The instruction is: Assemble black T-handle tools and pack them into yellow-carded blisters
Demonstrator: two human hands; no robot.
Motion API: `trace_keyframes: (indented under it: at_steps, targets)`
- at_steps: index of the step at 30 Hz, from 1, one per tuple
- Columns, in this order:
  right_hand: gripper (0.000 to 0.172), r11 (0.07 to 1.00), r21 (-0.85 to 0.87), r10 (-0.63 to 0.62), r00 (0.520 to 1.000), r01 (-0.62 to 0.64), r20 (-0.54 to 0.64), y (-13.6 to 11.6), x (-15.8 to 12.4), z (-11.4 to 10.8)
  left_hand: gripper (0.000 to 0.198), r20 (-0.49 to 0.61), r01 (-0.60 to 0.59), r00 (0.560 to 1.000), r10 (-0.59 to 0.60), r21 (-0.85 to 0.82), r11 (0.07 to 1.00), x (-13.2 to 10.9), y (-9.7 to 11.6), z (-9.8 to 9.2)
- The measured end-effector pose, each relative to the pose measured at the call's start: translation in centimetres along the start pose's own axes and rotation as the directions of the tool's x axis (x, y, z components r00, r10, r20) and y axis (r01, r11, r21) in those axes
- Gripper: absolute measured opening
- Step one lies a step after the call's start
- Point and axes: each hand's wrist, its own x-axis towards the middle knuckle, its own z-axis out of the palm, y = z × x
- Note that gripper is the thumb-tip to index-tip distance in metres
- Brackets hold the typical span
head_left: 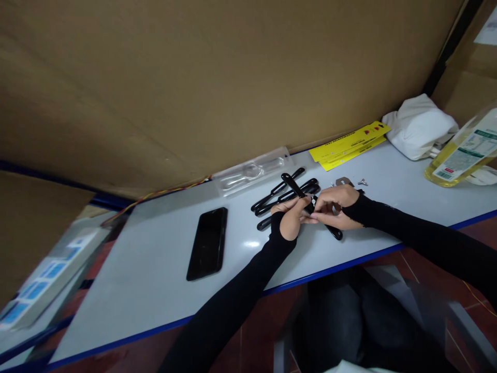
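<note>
A big brown cardboard wall [194, 77] is at twelve o'clock from the hands, right behind the pale grey desk [155, 259] with its blue edge. Also from the hands, a bottle of yellow liquid [462, 155] is between two and three o'clock, and a white bundle [419, 127] sits beside it at two. Yellow cards [351, 144] overlap at one o'clock. A clear plastic tray [252, 171] lies at ten, and a black phone [207, 243] lies between eight and nine.

The left hand [291, 220] has its grip closed around the middle of a black two-handled tool [293, 185], which points to eleven and five o'clock above the desk. The right hand [337, 204] has its fingertips bent in there too; I cannot tell what its grip holds. More black tools [287, 197] lie at ten, just beside the left hand. At two are a flat metal plate [344, 181] and tiny silver screws [362, 182].
</note>
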Motion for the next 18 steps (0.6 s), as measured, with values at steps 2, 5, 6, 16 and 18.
trace_keyframes:
  at_steps: [2, 5, 6, 16, 18]
  targets:
    - [0.013, 1.0, 0.016, 0.009, 0.999, -0.009, -0.032, 0.0, -0.1, 0.1, 0.036, 0.012, 0.001, 1.0, -0.001, -0.01, 1.0, 0.0, 0.0, 0.0]
    - [0.025, 0.999, 0.027, 0.042, 0.995, -0.039, -0.096, 0.1, -0.2, 0.0, 0.035, 0.023, -0.019, 1.0, 0.02, -0.029, 0.999, 0.1, -0.2, -0.1]
    - [0.03, 0.999, 0.012, 0.032, 0.993, -0.031, -0.111, 0.1, -0.2, -0.2, 0.035, 0.029, -0.026, 0.999, 0.027, -0.034, 0.999, 0.1, -0.3, -0.1]
    - [0.012, 0.997, -0.081, 0.0, 0.998, -0.004, -0.056, -0.2, -0.1, -1.4, 0.024, 0.002, -0.016, 1.0, 0.016, -0.058, 0.998, 0.1, 0.6, -0.2]
    - [0.015, 0.997, -0.067, 0.024, 0.998, -0.029, -0.065, -0.3, -0.1, -1.3, 0.022, 0.003, -0.004, 1.0, 0.005, -0.05, 0.999, 0.1, 0.7, -0.3]
